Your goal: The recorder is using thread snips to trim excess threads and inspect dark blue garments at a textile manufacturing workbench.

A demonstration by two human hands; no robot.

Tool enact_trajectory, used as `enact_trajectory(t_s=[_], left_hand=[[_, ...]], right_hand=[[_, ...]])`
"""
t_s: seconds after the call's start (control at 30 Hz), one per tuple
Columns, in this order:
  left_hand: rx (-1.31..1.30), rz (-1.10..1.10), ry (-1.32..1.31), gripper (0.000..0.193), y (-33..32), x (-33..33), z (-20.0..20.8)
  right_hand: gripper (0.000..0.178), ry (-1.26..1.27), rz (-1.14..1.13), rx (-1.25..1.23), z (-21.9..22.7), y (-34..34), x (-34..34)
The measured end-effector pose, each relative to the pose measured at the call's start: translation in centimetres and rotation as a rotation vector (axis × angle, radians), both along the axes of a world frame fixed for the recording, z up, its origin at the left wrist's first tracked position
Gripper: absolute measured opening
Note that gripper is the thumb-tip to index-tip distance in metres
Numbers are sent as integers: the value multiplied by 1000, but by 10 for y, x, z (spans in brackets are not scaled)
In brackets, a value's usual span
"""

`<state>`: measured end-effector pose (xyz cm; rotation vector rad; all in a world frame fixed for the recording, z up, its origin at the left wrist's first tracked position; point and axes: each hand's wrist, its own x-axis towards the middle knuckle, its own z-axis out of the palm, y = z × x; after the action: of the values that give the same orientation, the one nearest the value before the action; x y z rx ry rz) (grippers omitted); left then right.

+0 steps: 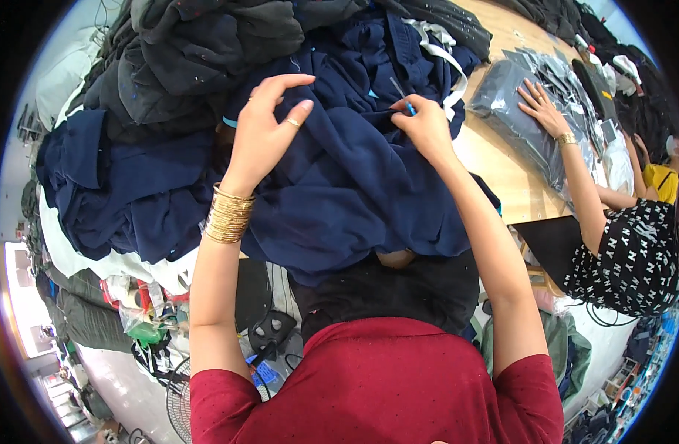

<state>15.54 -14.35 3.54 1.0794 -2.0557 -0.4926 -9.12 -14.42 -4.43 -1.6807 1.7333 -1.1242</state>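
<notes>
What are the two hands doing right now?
Left hand: open, fingers spread, resting on the navy cloth.
Right hand: closed, holding small blue-handled snips against the cloth.

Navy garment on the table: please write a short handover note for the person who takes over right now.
Left hand: open, fingers resting on the navy garment, pressing the cloth flat.
Right hand: grip shut on a small blue-handled snipper, its tip at the cloth.
The garment lies on the table, hanging over the near edge. A dark pile is behind it.
A co-worker's hand rests on bagged garments to the right.
How much is already trimmed cannot be told.
</notes>
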Motion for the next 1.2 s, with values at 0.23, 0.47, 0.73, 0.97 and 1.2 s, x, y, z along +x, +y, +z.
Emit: enact_trajectory(t_s=[0.23, 0.47, 0.73, 0.97, 1.2], left_hand=[[264, -454, 44, 40, 9, -43, 31], [478, -608, -790, 28, 1, -22, 26], [339, -173, -291, 47, -15, 95, 102], [816, -185, 294, 19, -31, 154, 162], [821, -301, 350, 9, -31, 165, 171]], right_hand=[[13, -158, 90, -178, 104, 55, 16], [10, -144, -135, -357, 168, 79, -42], [11, -440, -388, -206, 178, 78, -155], [10, -736, -109, -93, 202, 77, -171], [15, -830, 108, -94, 220, 80, -180]])
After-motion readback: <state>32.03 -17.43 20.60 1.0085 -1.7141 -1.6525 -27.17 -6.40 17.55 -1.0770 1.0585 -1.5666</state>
